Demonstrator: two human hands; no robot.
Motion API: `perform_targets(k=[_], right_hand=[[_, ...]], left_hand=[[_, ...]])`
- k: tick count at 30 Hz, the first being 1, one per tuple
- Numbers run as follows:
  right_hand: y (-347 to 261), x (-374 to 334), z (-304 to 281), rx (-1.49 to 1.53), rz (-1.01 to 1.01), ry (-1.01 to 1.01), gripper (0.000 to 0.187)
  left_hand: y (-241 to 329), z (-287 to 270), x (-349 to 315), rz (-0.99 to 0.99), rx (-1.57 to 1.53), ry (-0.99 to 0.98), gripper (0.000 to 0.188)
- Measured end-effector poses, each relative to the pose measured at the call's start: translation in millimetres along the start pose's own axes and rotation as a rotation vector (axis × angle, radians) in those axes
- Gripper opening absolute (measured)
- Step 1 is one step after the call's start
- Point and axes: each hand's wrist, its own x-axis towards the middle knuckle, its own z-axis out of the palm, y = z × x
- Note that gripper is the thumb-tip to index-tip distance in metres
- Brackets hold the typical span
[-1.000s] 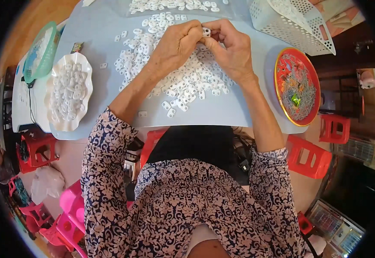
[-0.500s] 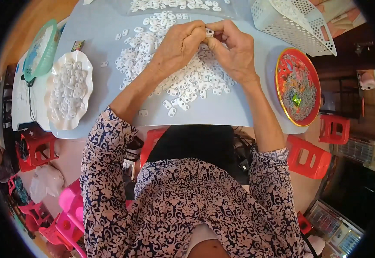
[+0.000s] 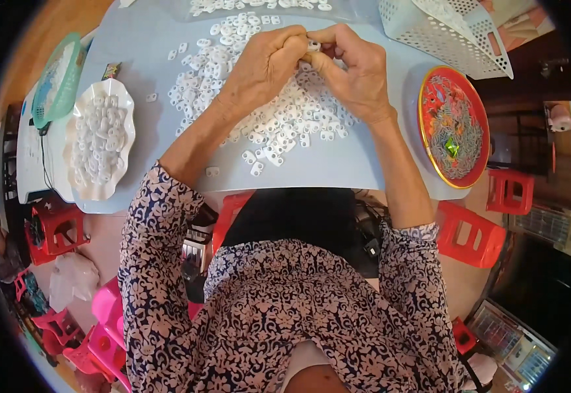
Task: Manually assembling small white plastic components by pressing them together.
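My left hand and my right hand meet over the far middle of the table, fingers curled and closed. Between their fingertips is a small white two-hole cord lock, mostly covered by the thumbs and fingers. The right thumb and forefinger press on it from one side, and the left fingers pinch it from the other. Beneath my hands spreads a wide heap of similar white cord locks, many with dark round holes showing.
At the left stands a scalloped white dish of white pieces, with a green basket behind it. A red gold-rimmed tray of thin grey metal pieces lies right. A perforated white basket stands at the far right. Red stools are below.
Both hands stay together on the cord lock, with slight finger shifts. The whole view has moved a little, so the table things sit slightly higher and farther left.
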Motion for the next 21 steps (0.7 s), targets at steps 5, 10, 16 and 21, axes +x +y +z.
perform_targets(k=[5,10,16,21], right_hand=[[0.7,1.6,-1.2,0.043,0.037,-0.025,0.015],[-0.7,0.8,-4.5,0.023,0.057,-0.042,0.014],[5.9,1.0,1.1,0.197,0.133,-0.022,0.014],[2.9,2.6,1.4,0.381,0.269,-0.051,0.013]], left_hand=[[-2.7,3.7,-0.5,0.036,-0.033,0.029,0.026],[-1.8,5.0,-2.7,0.004,-0.059,-0.006,0.027],[-0.7,-0.4,1.5,-0.026,-0.029,-0.006,0.027],[-8.9,-1.6,3.8,0.014,0.003,0.009,0.026]])
